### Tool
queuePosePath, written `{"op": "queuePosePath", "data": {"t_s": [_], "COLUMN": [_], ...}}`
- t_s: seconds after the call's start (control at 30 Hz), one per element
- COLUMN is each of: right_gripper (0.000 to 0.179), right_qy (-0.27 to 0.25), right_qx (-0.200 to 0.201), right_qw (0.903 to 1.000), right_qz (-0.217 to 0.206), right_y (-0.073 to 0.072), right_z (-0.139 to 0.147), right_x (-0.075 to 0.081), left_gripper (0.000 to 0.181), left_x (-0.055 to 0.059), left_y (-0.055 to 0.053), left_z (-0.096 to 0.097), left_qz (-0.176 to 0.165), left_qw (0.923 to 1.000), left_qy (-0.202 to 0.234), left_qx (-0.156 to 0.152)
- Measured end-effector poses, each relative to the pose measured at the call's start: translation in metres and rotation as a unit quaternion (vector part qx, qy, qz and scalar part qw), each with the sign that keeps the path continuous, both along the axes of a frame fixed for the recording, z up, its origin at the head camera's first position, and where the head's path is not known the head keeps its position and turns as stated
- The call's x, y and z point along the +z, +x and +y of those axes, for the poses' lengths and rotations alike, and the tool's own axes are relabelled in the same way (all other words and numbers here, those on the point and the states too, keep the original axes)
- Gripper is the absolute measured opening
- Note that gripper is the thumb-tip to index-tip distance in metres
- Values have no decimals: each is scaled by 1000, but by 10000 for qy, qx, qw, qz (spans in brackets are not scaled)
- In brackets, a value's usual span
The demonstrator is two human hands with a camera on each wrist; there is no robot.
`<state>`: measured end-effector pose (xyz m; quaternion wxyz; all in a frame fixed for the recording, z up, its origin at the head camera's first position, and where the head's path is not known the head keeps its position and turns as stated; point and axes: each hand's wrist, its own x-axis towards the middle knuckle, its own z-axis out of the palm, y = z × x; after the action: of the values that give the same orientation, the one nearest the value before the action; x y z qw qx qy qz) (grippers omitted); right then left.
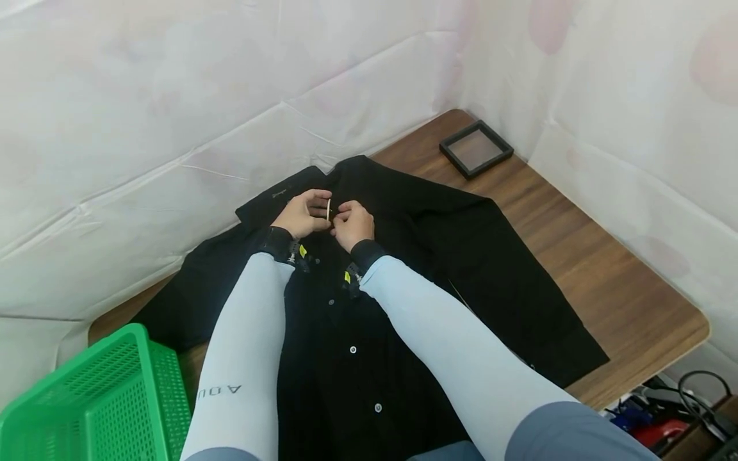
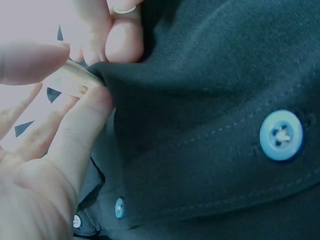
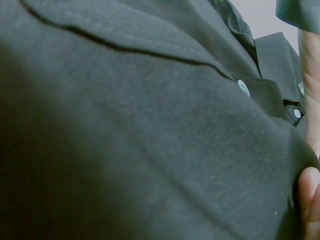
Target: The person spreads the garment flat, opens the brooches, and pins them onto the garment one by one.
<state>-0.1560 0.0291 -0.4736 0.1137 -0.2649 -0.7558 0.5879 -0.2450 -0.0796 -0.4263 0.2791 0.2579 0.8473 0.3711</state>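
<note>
A black button-up shirt (image 1: 484,256) lies spread on the table, its collar (image 1: 277,192) toward the wall. Near the collar, my left hand (image 1: 302,214) pinches a thin, pale flat piece with small coloured print (image 2: 75,80) between thumb and fingers, right at the shirt's front edge. My right hand (image 1: 354,227) is close beside it, its curled fingertips pinching the black cloth. Light buttons run down the front, among them a large-looking button (image 2: 281,135) in the left wrist view. Mostly cloth fills the right wrist view, with fingers (image 3: 310,195) at its right edge.
A green plastic basket (image 1: 164,384) stands at the lower left. On the wooden table (image 1: 634,307), a black square frame (image 1: 476,152) lies in the far corner. Pale draped sheeting (image 1: 173,83) closes off the back and right. Cables and a red item (image 1: 660,432) sit low at the right.
</note>
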Motion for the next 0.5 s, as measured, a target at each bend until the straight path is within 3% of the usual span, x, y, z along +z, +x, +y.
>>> {"op": "queuePosePath", "data": {"t_s": [0.13, 0.5], "right_gripper": [18, 12], "right_qy": [-87, -101], "right_qx": [3, -44], "right_qw": [10000, 9999], "right_qz": [-12, -15], "right_y": [-1, -1], "right_z": [-3, -6], "right_x": [-1, -4], "left_gripper": [61, 58], "left_x": [0, 2], "left_y": [0, 3], "left_z": [-5, -8], "left_qz": [92, -257], "left_qw": [9999, 9990], "left_qy": [-43, 271], "left_qx": [-1, 249]}}
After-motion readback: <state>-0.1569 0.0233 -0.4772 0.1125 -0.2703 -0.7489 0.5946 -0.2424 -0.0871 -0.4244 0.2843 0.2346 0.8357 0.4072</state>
